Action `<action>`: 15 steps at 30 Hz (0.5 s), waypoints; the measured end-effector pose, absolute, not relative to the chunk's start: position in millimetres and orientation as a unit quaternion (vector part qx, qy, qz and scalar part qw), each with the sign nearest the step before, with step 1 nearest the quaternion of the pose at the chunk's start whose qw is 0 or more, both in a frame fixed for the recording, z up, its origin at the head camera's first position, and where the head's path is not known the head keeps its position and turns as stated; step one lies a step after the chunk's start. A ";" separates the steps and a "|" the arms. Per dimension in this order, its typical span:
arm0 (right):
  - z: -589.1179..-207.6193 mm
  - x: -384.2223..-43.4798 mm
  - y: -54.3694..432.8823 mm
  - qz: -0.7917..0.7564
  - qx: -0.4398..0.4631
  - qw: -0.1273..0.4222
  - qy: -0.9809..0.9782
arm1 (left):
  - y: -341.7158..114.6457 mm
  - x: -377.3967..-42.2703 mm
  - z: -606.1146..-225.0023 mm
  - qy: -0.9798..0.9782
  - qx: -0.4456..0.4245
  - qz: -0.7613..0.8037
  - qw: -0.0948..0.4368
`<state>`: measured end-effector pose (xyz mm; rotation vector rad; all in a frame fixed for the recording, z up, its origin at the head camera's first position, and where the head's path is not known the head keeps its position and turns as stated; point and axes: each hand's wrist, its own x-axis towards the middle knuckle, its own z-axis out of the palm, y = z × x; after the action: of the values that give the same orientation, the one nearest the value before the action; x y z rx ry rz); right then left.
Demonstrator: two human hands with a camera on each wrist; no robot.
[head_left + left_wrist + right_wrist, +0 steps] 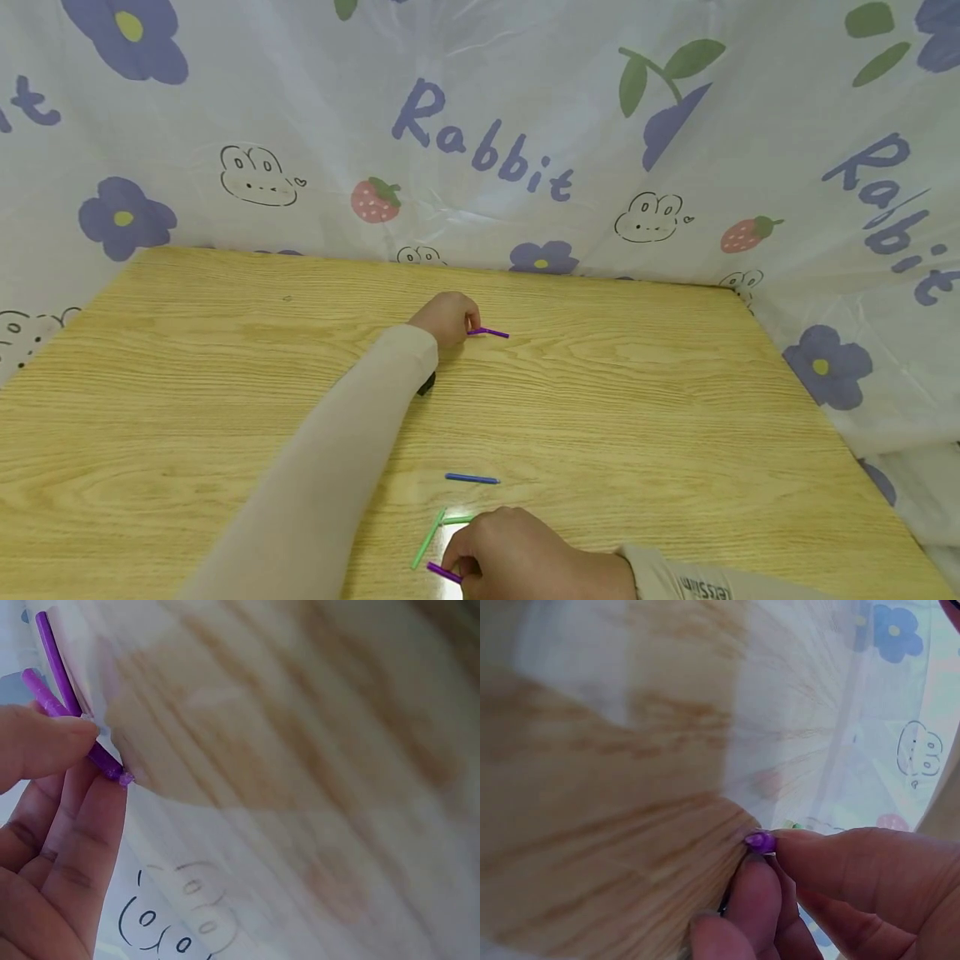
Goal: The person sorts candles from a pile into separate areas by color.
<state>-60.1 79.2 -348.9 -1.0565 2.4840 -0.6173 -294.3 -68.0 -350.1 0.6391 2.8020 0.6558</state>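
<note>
At the far middle of the table, my left hand (447,319) pinches a thin purple stick (105,759) between thumb and fingers. A second purple stick (56,660) lies beside it at an angle, the two touching or nearly so. Close to the front, my right hand (521,554) pinches another purple stick (761,841) by thumb and fingertips; part of it is hidden by the fingers. Just beyond that hand lie two green sticks, one slanted (427,542) and one crosswise (456,520), meeting at one end. A blue stick (472,478) lies behind them.
The wooden table (637,417) runs back to a white curtain (487,217) printed with rabbits, flowers and strawberries, which also hangs along the sides. A small dark object (427,384) shows under my left wrist.
</note>
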 end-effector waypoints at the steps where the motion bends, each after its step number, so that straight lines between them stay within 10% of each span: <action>1: -348.9 -60.1 79.2 -0.219 -0.375 0.186 0.881 | -67.6 -294.6 -350.2 0.946 0.216 0.220 0.097; 15: -348.9 -60.2 79.1 -0.228 -0.369 0.195 0.880 | -61.0 -295.4 -351.5 0.949 0.220 0.205 0.091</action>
<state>-60.2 79.1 -348.9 -1.0336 2.4669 -0.6388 -295.4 -61.0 -351.5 0.6551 2.8209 0.6082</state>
